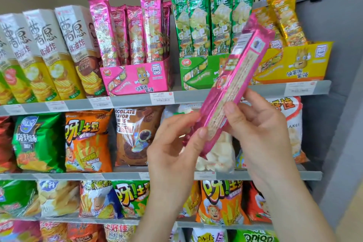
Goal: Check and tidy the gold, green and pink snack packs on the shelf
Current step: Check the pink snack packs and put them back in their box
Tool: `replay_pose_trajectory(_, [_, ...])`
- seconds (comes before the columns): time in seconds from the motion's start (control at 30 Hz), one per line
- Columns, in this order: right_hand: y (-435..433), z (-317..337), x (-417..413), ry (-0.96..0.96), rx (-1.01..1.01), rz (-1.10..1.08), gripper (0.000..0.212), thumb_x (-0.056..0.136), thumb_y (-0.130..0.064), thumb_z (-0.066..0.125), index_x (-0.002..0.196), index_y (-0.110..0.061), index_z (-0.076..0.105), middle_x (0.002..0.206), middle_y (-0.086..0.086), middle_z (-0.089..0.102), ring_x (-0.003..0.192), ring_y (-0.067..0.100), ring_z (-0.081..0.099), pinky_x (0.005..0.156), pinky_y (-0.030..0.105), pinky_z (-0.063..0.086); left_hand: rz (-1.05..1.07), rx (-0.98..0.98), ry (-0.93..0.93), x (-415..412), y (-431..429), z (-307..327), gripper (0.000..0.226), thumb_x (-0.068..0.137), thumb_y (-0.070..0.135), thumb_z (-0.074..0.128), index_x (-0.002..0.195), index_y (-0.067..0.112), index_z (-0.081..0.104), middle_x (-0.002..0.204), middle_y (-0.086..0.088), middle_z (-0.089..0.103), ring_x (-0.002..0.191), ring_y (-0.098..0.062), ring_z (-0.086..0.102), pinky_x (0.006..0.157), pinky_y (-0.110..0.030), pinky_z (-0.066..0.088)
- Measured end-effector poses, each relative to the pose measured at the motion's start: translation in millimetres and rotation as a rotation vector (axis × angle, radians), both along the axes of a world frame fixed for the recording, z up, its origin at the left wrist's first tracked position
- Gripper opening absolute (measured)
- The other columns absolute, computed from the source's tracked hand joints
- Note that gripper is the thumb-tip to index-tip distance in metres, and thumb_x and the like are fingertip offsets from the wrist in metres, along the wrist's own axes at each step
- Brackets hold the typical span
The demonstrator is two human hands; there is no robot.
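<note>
Grey metal shelf [196, 98] carries three display boxes in a row: the pink box [137, 77], the green box [196, 76] just right of it, and the gold box [294, 65] further right. Upright in the pink box stand pink packs [135, 31]; green packs [212, 15] and gold packs [286, 17] fill the boxes to its right. One loose pack [233, 84], pink, is held off the shelf, right of and lower than the pink box, tilted with its top toward the gold box and its printed back to the camera. The left hand [174, 143] pinches its lower end, thumb in front, fingers behind. The right hand [261, 129] pinches it just above, thumb on the face, fingers [253, 94] curled round the far edge.
</note>
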State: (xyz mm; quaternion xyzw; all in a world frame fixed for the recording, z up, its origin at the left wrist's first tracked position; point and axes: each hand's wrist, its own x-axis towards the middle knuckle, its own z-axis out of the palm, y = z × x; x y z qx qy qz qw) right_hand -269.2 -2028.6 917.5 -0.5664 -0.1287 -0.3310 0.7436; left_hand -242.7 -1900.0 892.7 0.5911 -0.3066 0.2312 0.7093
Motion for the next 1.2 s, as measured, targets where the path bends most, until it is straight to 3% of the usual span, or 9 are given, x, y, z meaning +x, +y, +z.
replay_pose_trajectory(0.2, [-2.8, -6.0, 4.4, -0.008, 0.115, 0.105, 0.043, 0.088, -0.021, 0.059, 0.129, -0.008, 0.058, 0.106, 0.011, 0.073, 0.101, 0.025, 0.069, 0.093, 0.044, 0.055, -0.170, -0.148, 0.247, -2.2, -1.8, -0.3, 0.020, 0.081, 0.032, 0.073, 0.097, 0.023, 0.067, 0.091, 0.003, 0.070, 0.082, -0.013, 0.065, 0.069, -0.023, 0.053])
replay_pose_trajectory(0.33, [-2.7, -4.7, 5.7, -0.021, 0.105, 0.140, 0.029, 0.096, -0.020, 0.052, 0.121, -0.019, 0.066, 0.108, 0.001, 0.073, 0.099, 0.016, 0.069, 0.084, 0.030, 0.057, -0.261, 0.005, 0.364, -5.7, -3.6, -1.9, 0.031, 0.083, 0.034, 0.063, 0.110, 0.019, 0.061, 0.092, -0.007, 0.075, 0.078, -0.021, 0.072, 0.070, -0.025, 0.058])
replay_pose_trajectory(0.47, [4.4, -3.2, 4.6, 0.033, -0.085, -0.016, 0.022, 0.089, -0.038, 0.059, 0.100, -0.022, 0.070, 0.099, 0.002, 0.071, 0.092, 0.013, 0.067, 0.085, 0.034, 0.055, -0.113, 0.043, 0.257, -7.5, -4.9, -3.5, 0.033, 0.079, 0.033, 0.073, 0.109, 0.023, 0.063, 0.091, -0.003, 0.075, 0.077, -0.012, 0.069, 0.065, -0.019, 0.053])
replay_pose_trajectory(0.53, [7.3, -3.7, 5.0, 0.045, -0.152, -0.112, 0.027, 0.088, -0.044, 0.062, 0.096, -0.019, 0.066, 0.097, 0.004, 0.069, 0.089, 0.009, 0.067, 0.078, 0.026, 0.053, 0.027, 0.085, 0.223, -6.3, -6.2, -6.1, 0.039, 0.075, 0.032, 0.078, 0.112, 0.029, 0.066, 0.093, 0.006, 0.075, 0.081, -0.010, 0.070, 0.068, -0.020, 0.054])
replay_pose_trajectory(0.63, [8.0, -3.8, 6.8, 0.001, -0.127, -0.095, 0.024, 0.092, -0.027, 0.060, 0.115, -0.017, 0.061, 0.098, -0.006, 0.073, 0.092, 0.004, 0.069, 0.075, 0.017, 0.051, 0.258, 0.154, 0.160, -4.5, -7.2, -12.4, 0.049, 0.067, 0.041, 0.084, 0.113, 0.037, 0.067, 0.092, 0.021, 0.072, 0.077, -0.004, 0.068, 0.070, -0.020, 0.055])
replay_pose_trajectory(0.73, [6.6, -4.6, 7.6, -0.024, -0.084, -0.058, 0.034, 0.097, -0.012, 0.056, 0.130, -0.019, 0.054, 0.104, -0.005, 0.074, 0.099, 0.009, 0.069, 0.084, 0.028, 0.055, 0.414, 0.255, 0.015, -1.4, -6.0, -16.1, 0.051, 0.064, 0.043, 0.085, 0.111, 0.037, 0.065, 0.092, 0.017, 0.069, 0.080, -0.003, 0.065, 0.071, -0.015, 0.051])
replay_pose_trajectory(0.97, [6.6, -7.3, 9.7, -0.014, -0.009, 0.017, 0.036, 0.102, -0.001, 0.042, 0.129, -0.020, 0.055, 0.108, -0.003, 0.072, 0.099, 0.010, 0.067, 0.083, 0.027, 0.056, 0.378, 0.300, -0.104, -3.5, -7.9, -17.6, 0.051, 0.060, 0.046, 0.084, 0.100, 0.039, 0.053, 0.090, 0.009, 0.058, 0.071, -0.007, 0.060, 0.057, -0.018, 0.048])
replay_pose_trajectory(1.07, [4.6, -9.2, 11.4, -0.017, -0.001, 0.020, 0.034, 0.099, -0.009, 0.045, 0.125, -0.027, 0.059, 0.107, -0.008, 0.072, 0.097, 0.008, 0.067, 0.081, 0.026, 0.056, 0.308, 0.304, -0.100, -3.5, -7.6, -19.7, 0.052, 0.059, 0.042, 0.085, 0.099, 0.030, 0.053, 0.090, 0.015, 0.056, 0.075, -0.005, 0.061, 0.057, -0.015, 0.047])
replay_pose_trajectory(1.2, [2.4, -11.0, 14.4, -0.001, -0.029, -0.019, 0.039, 0.091, -0.021, 0.046, 0.124, -0.037, 0.060, 0.108, -0.016, 0.072, 0.097, 0.003, 0.068, 0.076, 0.022, 0.056, 0.209, 0.348, -0.054, -4.4, -9.0, -19.2, 0.039, 0.068, 0.045, 0.077, 0.097, 0.039, 0.051, 0.088, 0.013, 0.060, 0.079, -0.008, 0.061, 0.065, -0.010, 0.043])
